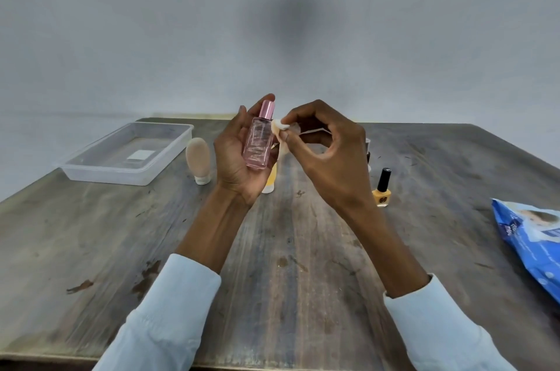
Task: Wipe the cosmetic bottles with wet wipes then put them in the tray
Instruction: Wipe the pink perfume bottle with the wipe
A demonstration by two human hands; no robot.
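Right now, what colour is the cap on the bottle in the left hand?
Metallic pink, on the clear pink bottle; the head view shows the cap best.

Tray (91, 163) is sitting at ten o'clock on the table (303, 249), tube (198, 158) just beside it; wipes pack (533, 246) is lying at three o'clock.

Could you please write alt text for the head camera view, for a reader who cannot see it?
A person's left hand holds a pink bottle upright while the right hand presses a wet wipe against its side, above a wooden table. A clear tray lies at left, a nail polish bottle and blue wipes pack at right.
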